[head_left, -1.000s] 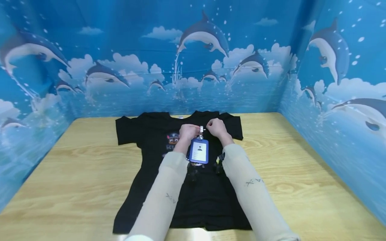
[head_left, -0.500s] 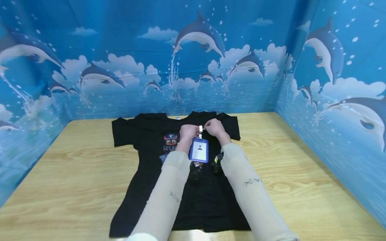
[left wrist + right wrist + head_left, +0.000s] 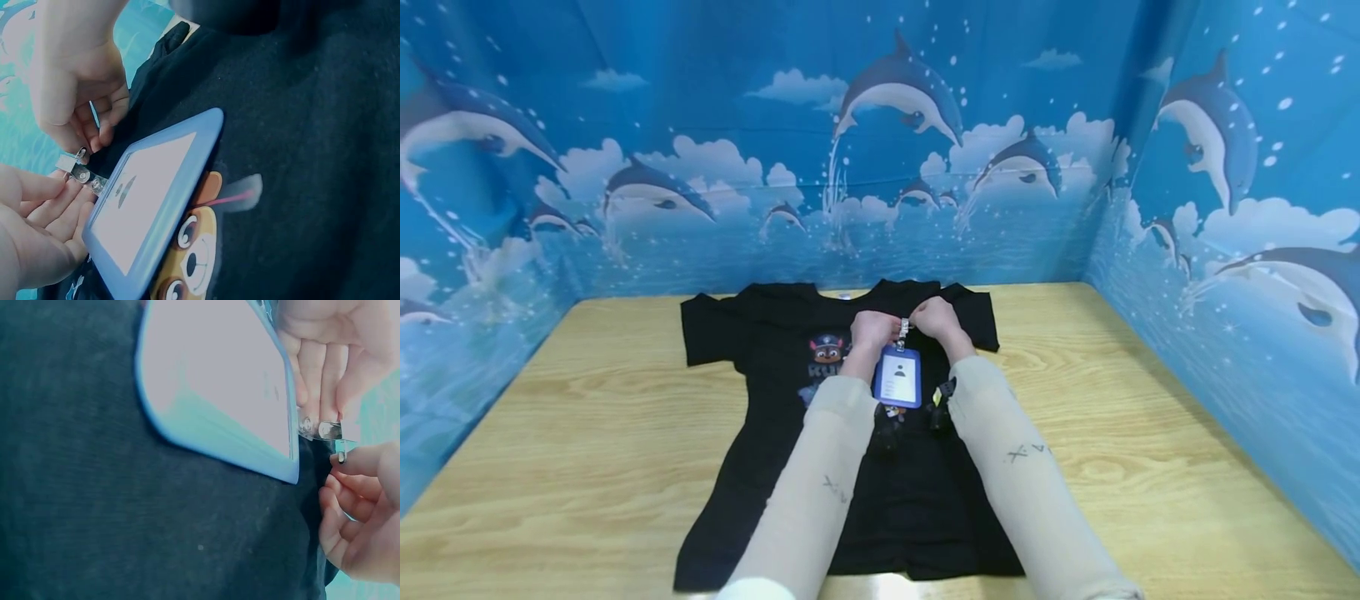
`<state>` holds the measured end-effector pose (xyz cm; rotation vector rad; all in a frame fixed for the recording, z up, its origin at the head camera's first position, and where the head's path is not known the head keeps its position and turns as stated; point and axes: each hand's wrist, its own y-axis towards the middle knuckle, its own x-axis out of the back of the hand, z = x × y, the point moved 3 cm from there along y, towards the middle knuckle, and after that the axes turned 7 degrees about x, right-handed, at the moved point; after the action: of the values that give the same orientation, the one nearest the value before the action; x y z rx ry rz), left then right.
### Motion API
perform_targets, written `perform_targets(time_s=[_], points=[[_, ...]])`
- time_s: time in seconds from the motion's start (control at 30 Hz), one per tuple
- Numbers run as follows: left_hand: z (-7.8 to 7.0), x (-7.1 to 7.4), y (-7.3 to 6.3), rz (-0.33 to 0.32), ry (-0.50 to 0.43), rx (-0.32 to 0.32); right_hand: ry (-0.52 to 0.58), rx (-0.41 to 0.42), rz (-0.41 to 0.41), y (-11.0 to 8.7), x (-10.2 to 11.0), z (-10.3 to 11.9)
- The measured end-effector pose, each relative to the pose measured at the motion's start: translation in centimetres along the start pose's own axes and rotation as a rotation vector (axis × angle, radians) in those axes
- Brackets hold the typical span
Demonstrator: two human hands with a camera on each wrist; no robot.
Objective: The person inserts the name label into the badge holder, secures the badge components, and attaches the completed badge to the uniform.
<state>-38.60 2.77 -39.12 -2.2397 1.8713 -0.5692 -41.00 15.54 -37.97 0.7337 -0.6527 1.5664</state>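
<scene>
My left hand (image 3: 874,329) holds the metal badge clip (image 3: 905,326) between thumb and fingers, above the black T-shirt (image 3: 790,467). From the clip's clear strap hangs a blue-framed ID badge (image 3: 898,377) with a white card, over the shirt's chest. In the left wrist view the badge holder (image 3: 215,125) tilts over a printed cartoon dog. My right hand (image 3: 937,318) is at the other side of the clip, its thumb and finger pinching a thin metal pin (image 3: 342,456) that sticks out of it. Its other fingers curl loosely close over the shirt.
The shirt lies spread face up on a wooden table (image 3: 625,433), its neck toward the back. A blue dolphin-print curtain (image 3: 737,208) stands behind and at both sides. Black wrist cameras hang under both forearms, over the shirt.
The clip has turned in the fingers from a bright white face to a metallic one, and the badge has shifted slightly right. Both hands stay close together; the head view has swung a little.
</scene>
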Motion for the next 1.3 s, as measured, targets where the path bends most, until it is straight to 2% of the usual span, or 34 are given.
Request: perform_targets(time_s=[0.23, 0.57, 0.8, 1.3], points=[[0.1, 0.2, -0.4, 0.033, -0.029, 0.011, 0.001, -0.038, 0.004, 0.0, -0.1, 0.1], [-0.5, 0.2, -0.6, 0.026, 0.0, -0.024, 0.0, 0.028, -0.004, -0.2, 0.4, 0.7], [-0.1, -0.1, -0.4, 0.023, -0.033, 0.022, -0.021, -0.03, 0.027, -0.2, 0.3, 0.4], [0.0, -0.3, 0.4, 0.019, -0.053, 0.031, -0.046, -0.073, 0.042, 0.1, 0.3, 0.7]])
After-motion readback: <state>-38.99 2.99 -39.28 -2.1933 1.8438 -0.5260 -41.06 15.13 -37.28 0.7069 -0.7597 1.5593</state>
